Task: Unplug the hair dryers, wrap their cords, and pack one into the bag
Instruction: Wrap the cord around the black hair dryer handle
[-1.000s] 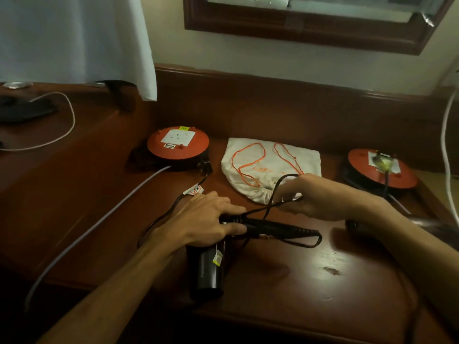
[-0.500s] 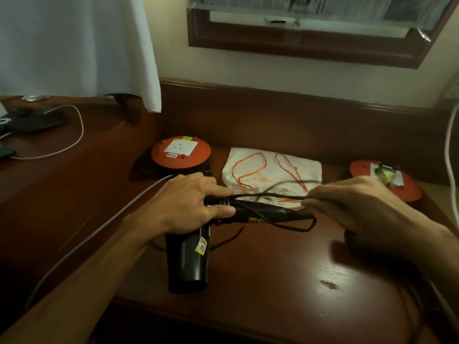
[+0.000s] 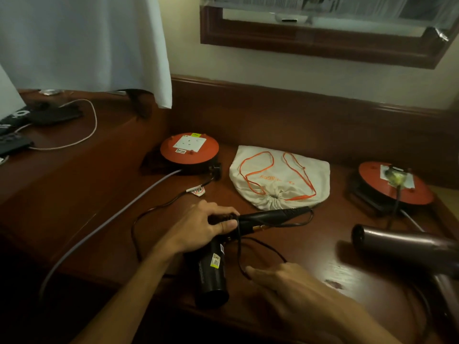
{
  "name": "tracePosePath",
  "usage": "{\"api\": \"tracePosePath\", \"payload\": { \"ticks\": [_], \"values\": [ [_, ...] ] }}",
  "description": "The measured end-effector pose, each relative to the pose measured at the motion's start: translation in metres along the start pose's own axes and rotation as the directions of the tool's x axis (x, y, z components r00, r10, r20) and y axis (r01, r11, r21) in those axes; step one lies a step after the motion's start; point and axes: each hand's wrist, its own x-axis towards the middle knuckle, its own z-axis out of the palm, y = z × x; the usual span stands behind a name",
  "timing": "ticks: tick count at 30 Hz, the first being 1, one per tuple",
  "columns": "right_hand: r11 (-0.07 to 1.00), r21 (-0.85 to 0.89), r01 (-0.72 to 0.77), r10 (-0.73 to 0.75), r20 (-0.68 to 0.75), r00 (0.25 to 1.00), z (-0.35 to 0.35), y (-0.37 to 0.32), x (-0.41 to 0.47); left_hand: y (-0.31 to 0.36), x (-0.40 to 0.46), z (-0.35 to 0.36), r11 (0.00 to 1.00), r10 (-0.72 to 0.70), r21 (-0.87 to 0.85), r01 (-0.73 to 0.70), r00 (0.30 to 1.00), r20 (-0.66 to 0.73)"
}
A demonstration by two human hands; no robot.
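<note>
A black hair dryer (image 3: 213, 276) lies on the wooden desk, its handle pointing right toward the white drawstring bag (image 3: 280, 181). My left hand (image 3: 198, 229) grips the dryer where handle meets barrel. Its black cord (image 3: 136, 227) is looped round the handle, and my right hand (image 3: 293, 286) pinches a loop of it just in front of the dryer. The cord's plug (image 3: 217, 169) lies loose beside the left orange cord reel (image 3: 189, 150). A second, brownish hair dryer (image 3: 397, 242) lies at the right, its cord plugged into the right orange reel (image 3: 395, 192).
A grey cable (image 3: 99, 232) runs from the left reel off the desk's front edge. A raised ledge at the left carries dark devices and a white cable (image 3: 92, 125). A white cloth (image 3: 82, 45) hangs above it. A wooden backboard runs behind the desk.
My right hand has dropped from beside the handle's end to the front of the desk, drawing the cord down round the handle. The left hand keeps its grip on the dryer.
</note>
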Motion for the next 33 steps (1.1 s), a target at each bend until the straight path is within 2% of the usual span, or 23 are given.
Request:
{"api": "tracePosePath", "payload": {
  "ticks": [6, 7, 9, 12, 15, 17, 20, 22, 26, 28, 30, 33],
  "values": [
    [0.997, -0.066, 0.042, -0.041, 0.029, 0.999, 0.012, 0.009, 0.011, 0.0, -0.005, 0.005, 0.998, -0.029, -0.051, 0.027, 0.998, -0.054],
    [0.999, -0.031, 0.032, -0.03, 0.054, 0.998, 0.015, 0.008, 0.012, 0.0, -0.006, 0.006, 0.999, -0.02, -0.039, 0.018, 0.998, -0.063],
    [0.989, 0.143, -0.049, 0.035, 0.095, 0.995, 0.015, 0.009, 0.014, -0.002, -0.007, 0.007, 1.0, 0.007, -0.023, -0.008, 0.998, -0.067],
    [0.868, 0.451, -0.208, 0.179, 0.108, 0.978, 0.005, 0.02, 0.01, -0.01, -0.009, 0.002, 0.993, 0.047, -0.101, -0.054, 0.997, -0.068],
    [0.807, 0.499, -0.316, 0.351, 0.024, 0.936, -0.007, 0.043, 0.011, -0.014, -0.012, -0.002, 0.984, 0.097, -0.143, -0.103, 0.994, -0.052],
    [0.786, 0.507, -0.354, 0.395, 0.028, 0.918, -0.016, 0.06, 0.022, -0.012, -0.01, -0.001, 0.987, 0.134, -0.091, -0.136, 0.991, -0.027],
    [0.875, 0.384, -0.295, 0.291, 0.07, 0.954, -0.026, 0.074, 0.054, -0.009, -0.006, 0.001, 0.985, 0.155, 0.076, -0.157, 0.987, 0.034],
    [0.884, 0.35, -0.309, 0.281, 0.13, 0.951, -0.035, 0.076, 0.073, -0.003, -0.005, 0.002, 0.965, 0.15, 0.2, -0.168, 0.984, 0.098],
    [0.883, 0.358, -0.304, 0.216, 0.267, 0.939, -0.058, 0.068, 0.096, 0.011, -0.002, 0.008, 0.866, 0.128, 0.458, -0.202, 0.974, 0.187],
    [0.91, 0.308, -0.278, 0.195, 0.272, 0.942, -0.065, 0.061, 0.1, 0.017, 0.0, 0.012, 0.809, 0.112, 0.55, -0.208, 0.973, 0.203],
    [0.915, 0.301, -0.268, 0.184, 0.279, 0.942, -0.068, 0.056, 0.099, 0.021, 0.002, 0.013, 0.786, 0.081, 0.583, -0.206, 0.969, 0.233],
    [0.858, 0.405, -0.315, 0.186, 0.325, 0.927, -0.078, 0.049, 0.088, 0.023, 0.002, 0.008, 0.849, 0.029, 0.507, -0.15, 0.971, 0.238]
  ]
}}
